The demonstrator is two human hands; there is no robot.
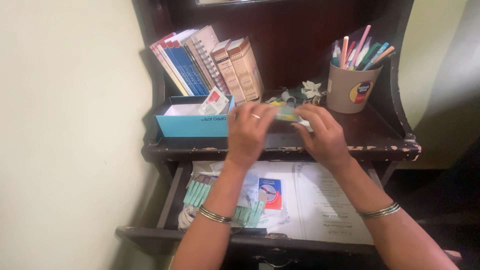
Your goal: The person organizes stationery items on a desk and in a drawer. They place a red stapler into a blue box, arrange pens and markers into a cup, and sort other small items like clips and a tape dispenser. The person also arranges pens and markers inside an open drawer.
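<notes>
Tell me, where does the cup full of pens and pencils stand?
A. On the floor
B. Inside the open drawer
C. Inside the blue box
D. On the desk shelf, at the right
D: the beige cup of pens stands on the dark desk shelf at the right, behind the right hand, well above the open drawer.

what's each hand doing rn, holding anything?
Left hand: closed on a small flat packet.
Right hand: closed on the same packet's other end.
</notes>
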